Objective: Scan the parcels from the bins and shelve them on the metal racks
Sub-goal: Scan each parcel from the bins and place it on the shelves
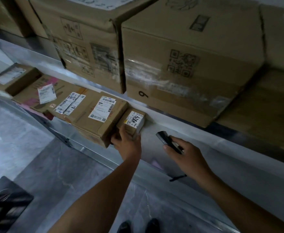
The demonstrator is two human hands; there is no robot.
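Handwriting in black marker crosses the white shipping label on the small brown cardboard parcel (pixel 132 122), over a printed barcode and a yellow strip; the characters cannot be read. This small parcel sits at the front edge of the grey metal rack shelf (pixel 156 126), touching the right side of a larger brown cardboard box with a white barcode label (pixel 96 116), whose label bears several barcodes and a round blue logo. Left of that, a flat cardboard box (pixel 72 105) carries a split white label with black marker writing that looks like "4044". Further left lies a brown and pink carton (pixel 42 91) with a loose white label, and a small brown box (pixel 15 78) rests on top of it.

On the upper shelf, a big tape-wrapped cardboard carton (pixel 185 64) shows a printed QR code and a handwritten "9" low on its front. Beside it to the left, another large carton (pixel 87 54) has handling symbols and a blurred printed panel under clear tape.

The left hand (pixel 127 145) is wrapped around the near end of the small parcel, fingers on its left side and thumb at its right corner. The right hand (pixel 186 157) is closed around a slim black handheld scanner (pixel 169 142), held just right of the parcel above the shelf edge. A black strap (pixel 178 177) dangles below that wrist.
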